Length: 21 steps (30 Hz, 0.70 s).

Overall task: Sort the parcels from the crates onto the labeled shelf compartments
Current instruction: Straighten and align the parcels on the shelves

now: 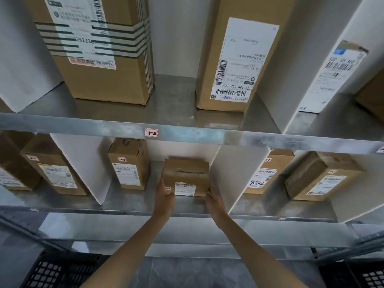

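Note:
A small brown cardboard parcel (186,176) with a white label stands on the lower metal shelf (133,201), in the compartment below the "1-2" tag (151,133). My left hand (164,196) touches the parcel's lower left corner with straight fingers. My right hand (214,201) touches its lower right corner, close to a white divider (232,177). Neither hand curls round the box. Another labelled parcel (128,164) stands to its left in the same compartment.
The upper shelf (172,102) carries a large taped box (97,48), a tall box (234,59) and a white-labelled parcel (332,77). More parcels (54,173) (320,177) fill neighbouring lower compartments. Black crates (52,271) (372,276) sit on the floor at both bottom corners.

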Available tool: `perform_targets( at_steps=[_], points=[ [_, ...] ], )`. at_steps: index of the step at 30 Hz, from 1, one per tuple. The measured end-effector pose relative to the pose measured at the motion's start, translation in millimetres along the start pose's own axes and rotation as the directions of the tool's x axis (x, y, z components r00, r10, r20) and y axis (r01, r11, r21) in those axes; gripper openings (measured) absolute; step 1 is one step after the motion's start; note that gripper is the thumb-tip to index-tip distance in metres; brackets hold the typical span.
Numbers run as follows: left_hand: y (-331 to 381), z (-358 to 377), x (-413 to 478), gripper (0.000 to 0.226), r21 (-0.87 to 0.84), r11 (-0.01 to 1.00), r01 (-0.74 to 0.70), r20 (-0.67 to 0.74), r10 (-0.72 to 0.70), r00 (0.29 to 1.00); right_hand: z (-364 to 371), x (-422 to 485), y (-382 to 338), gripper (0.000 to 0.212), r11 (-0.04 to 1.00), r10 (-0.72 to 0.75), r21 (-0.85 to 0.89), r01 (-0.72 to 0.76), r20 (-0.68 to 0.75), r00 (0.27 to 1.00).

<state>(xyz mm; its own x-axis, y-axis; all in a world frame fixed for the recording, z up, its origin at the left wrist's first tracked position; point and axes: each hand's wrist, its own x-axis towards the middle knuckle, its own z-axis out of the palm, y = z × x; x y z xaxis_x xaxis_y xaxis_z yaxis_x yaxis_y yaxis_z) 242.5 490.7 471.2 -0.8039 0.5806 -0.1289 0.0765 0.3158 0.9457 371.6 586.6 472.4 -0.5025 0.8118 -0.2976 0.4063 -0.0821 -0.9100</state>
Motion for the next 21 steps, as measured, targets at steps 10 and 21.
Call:
perform_targets(
  at_steps=[10,21],
  points=[
    [1,-7,-1,0.034,-0.118,0.991,-0.058,0.039,0.063,0.997,-4,7,-2,0.031,0.999,0.039,0.0,-0.039,-0.058,0.998],
    [31,-52,-31,0.039,-0.088,0.967,-0.239,-0.139,0.226,0.964,8,-55,-42,0.036,0.928,-0.362,0.038,0.372,-0.158,0.919]
  ],
)
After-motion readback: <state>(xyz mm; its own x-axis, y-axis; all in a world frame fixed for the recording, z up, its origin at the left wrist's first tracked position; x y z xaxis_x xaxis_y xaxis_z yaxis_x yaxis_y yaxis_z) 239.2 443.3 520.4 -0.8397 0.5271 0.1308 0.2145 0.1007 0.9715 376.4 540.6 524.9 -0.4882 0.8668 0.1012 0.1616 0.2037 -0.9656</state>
